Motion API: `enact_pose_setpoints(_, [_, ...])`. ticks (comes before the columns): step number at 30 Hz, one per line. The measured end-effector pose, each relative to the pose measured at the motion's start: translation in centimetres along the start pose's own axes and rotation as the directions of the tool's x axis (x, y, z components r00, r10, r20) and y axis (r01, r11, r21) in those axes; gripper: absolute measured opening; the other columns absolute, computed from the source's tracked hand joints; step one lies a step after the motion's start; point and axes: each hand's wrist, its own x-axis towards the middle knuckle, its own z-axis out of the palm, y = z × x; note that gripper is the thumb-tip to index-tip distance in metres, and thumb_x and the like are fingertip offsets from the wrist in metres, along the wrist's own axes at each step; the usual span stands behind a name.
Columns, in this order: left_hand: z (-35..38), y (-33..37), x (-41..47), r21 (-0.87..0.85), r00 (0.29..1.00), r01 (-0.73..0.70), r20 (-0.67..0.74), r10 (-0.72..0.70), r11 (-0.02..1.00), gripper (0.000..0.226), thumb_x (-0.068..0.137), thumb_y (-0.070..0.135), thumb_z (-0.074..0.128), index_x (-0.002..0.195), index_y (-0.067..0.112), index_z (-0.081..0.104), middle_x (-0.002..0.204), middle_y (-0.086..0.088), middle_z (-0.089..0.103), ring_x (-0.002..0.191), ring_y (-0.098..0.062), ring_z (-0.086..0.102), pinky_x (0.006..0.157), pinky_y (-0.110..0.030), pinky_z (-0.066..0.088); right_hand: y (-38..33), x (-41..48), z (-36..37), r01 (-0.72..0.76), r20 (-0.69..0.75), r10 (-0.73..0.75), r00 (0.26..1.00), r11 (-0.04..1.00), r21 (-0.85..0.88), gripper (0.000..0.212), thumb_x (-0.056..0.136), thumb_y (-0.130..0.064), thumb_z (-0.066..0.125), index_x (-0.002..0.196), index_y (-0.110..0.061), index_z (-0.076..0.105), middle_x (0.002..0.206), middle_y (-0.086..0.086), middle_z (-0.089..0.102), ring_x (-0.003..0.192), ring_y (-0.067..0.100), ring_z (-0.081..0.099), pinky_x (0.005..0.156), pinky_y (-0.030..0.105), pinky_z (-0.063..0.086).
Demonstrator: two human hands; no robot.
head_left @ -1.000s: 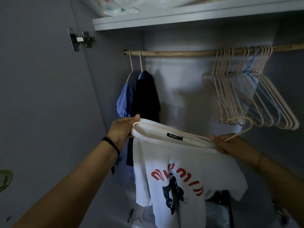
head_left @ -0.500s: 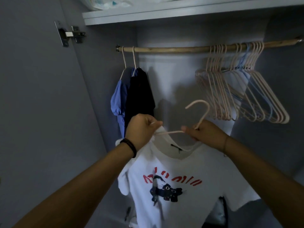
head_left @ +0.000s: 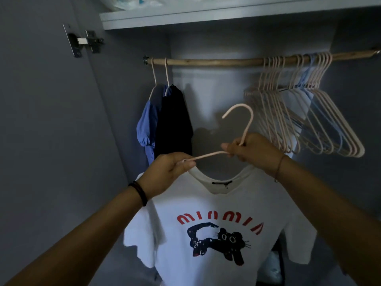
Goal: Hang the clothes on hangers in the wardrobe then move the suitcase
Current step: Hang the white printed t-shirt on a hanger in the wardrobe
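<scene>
A white T-shirt [head_left: 216, 205] with red letters and a black cat print hangs front-on from a pink hanger [head_left: 246, 124]. My left hand [head_left: 167, 172] pinches the hanger's left arm together with the shirt's shoulder. My right hand [head_left: 251, 149] grips the hanger at the base of its hook, which points up and left below the wooden rail [head_left: 216, 61]. The suitcase is not in view.
A blue garment [head_left: 147, 129] and a black garment [head_left: 175, 122] hang at the rail's left end. Several empty pink and blue hangers [head_left: 305, 120] crowd the right end. A shelf [head_left: 206, 17] runs above. The open door [head_left: 41, 120] with its hinge [head_left: 84, 41] stands at the left.
The hanger has turned from lying flat to upright, with its hook raised. The shirt now hangs facing me, and both hands have moved closer together at the collar.
</scene>
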Motion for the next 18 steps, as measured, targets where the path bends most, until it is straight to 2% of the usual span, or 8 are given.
enact_pose_setpoints(3, [-0.8,-1.1,-0.3,0.044,0.998,-0.030,-0.055,0.033,0.999,0.036,0.090,0.040,0.052,0.116,0.020,0.065,0.106,0.008,0.066,0.096,0.000,0.059,0.085,-0.010,0.043,0.2,0.0,-1.0,-0.013,-0.055,0.013,0.998,1.000,-0.012,0.033,0.088,-0.029,0.063,0.065,-0.006,0.067,0.048,0.004,0.045,0.036,0.000,0.041,0.042,0.008,0.031])
enact_pose_setpoints(6, [-1.2,-1.9,-0.4,0.152,0.994,-0.056,-0.086,0.070,0.987,0.039,0.091,0.044,0.050,0.117,0.019,0.066,0.096,0.014,0.063,0.087,0.002,0.058,0.081,-0.008,0.043,0.6,-0.1,-1.5,-0.035,-0.070,0.037,0.997,0.999,0.030,0.032,0.088,-0.028,0.063,0.067,-0.003,0.068,0.041,-0.003,0.045,0.034,0.001,0.041,0.041,0.007,0.031])
enact_pose_setpoints(11, [0.1,-0.5,0.7,0.049,0.988,-0.081,-0.130,0.087,0.996,0.025,0.094,0.024,0.054,0.106,0.011,0.071,0.099,0.004,0.070,0.088,-0.003,0.063,0.082,-0.012,0.048,1.0,-0.1,-0.9,-0.009,-0.071,0.013,0.997,0.998,0.054,0.033,0.088,-0.026,0.063,0.064,-0.004,0.065,0.037,-0.006,0.044,0.036,-0.001,0.042,0.042,0.005,0.031])
enact_pose_setpoints(14, [0.3,0.1,1.3,0.056,0.988,-0.076,-0.130,0.083,0.996,0.022,0.095,0.022,0.053,0.103,0.012,0.071,0.095,0.001,0.070,0.086,-0.008,0.063,0.081,-0.016,0.049,1.3,-0.1,-0.6,0.013,-0.051,-0.009,0.999,0.998,0.069,0.031,0.089,-0.026,0.063,0.068,-0.002,0.067,0.036,-0.010,0.045,0.038,0.000,0.043,0.044,0.006,0.032])
enact_pose_setpoints(16, [-0.1,-0.1,1.3,0.041,0.986,-0.065,-0.149,0.070,0.997,0.022,0.093,0.028,0.051,0.097,0.016,0.069,0.089,0.003,0.069,0.083,-0.007,0.062,0.077,-0.014,0.047,1.2,-0.3,-1.1,0.038,0.009,-0.040,0.999,0.993,0.115,0.025,0.089,-0.025,0.062,0.072,-0.008,0.067,0.047,-0.010,0.051,0.045,-0.001,0.045,0.050,0.007,0.036])
enact_pose_setpoints(18, [-0.8,-0.6,1.3,0.010,0.984,-0.030,-0.176,0.031,0.999,0.019,0.092,0.030,0.051,0.089,0.021,0.067,0.082,0.006,0.067,0.080,-0.006,0.060,0.073,-0.012,0.044,1.8,-0.6,-2.3,0.091,0.076,-0.100,0.992,0.990,0.112,0.015,0.090,-0.022,0.059,0.089,-0.011,0.068,0.073,-0.007,0.062,0.063,-0.005,0.055,0.064,0.007,0.041])
